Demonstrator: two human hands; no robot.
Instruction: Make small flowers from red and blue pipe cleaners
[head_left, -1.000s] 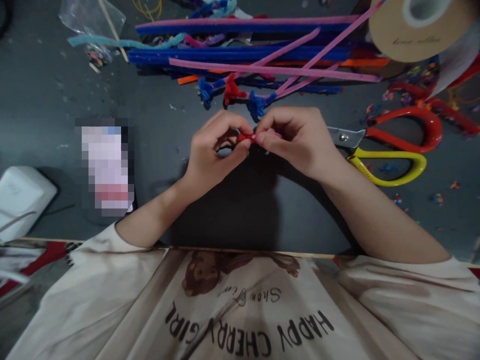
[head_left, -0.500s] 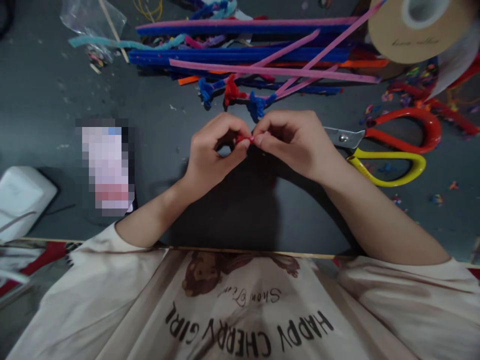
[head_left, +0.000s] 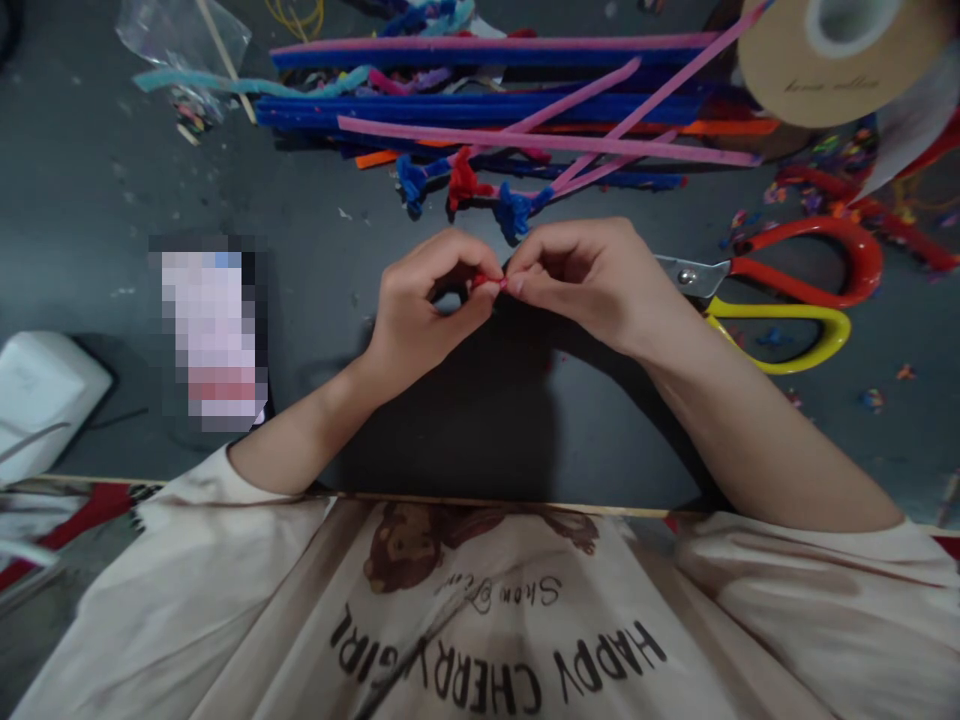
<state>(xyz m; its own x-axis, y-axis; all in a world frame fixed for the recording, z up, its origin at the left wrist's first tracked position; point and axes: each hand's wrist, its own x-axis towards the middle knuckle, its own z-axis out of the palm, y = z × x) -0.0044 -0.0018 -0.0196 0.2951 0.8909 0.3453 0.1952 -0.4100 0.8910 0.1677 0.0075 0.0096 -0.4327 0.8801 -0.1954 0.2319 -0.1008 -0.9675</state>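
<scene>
Between my two hands is a small piece of red and pink pipe cleaner (head_left: 489,281), mostly covered by fingertips. My left hand (head_left: 427,300) pinches its red part between thumb and forefinger. The thumb and forefinger of my right hand (head_left: 592,285) close on the pink end, right beside the left fingertips. Just beyond the hands lie a blue twisted pipe-cleaner shape (head_left: 514,208), a red one (head_left: 465,180) and another blue one (head_left: 412,184), each joined to a pink stem.
Scissors (head_left: 795,285) with red and yellow handles lie by my right wrist. Blue pipe cleaners (head_left: 480,108) and pink ones are piled across the back. A ribbon spool (head_left: 847,85) stands back right. To the left are a blurred-out phone (head_left: 214,340) and a white box-shaped object (head_left: 49,400).
Both hands stay in nearly the same place, still pinching the piece. The right fingertips shift slightly, and less pink shows between the fingers than a second ago.
</scene>
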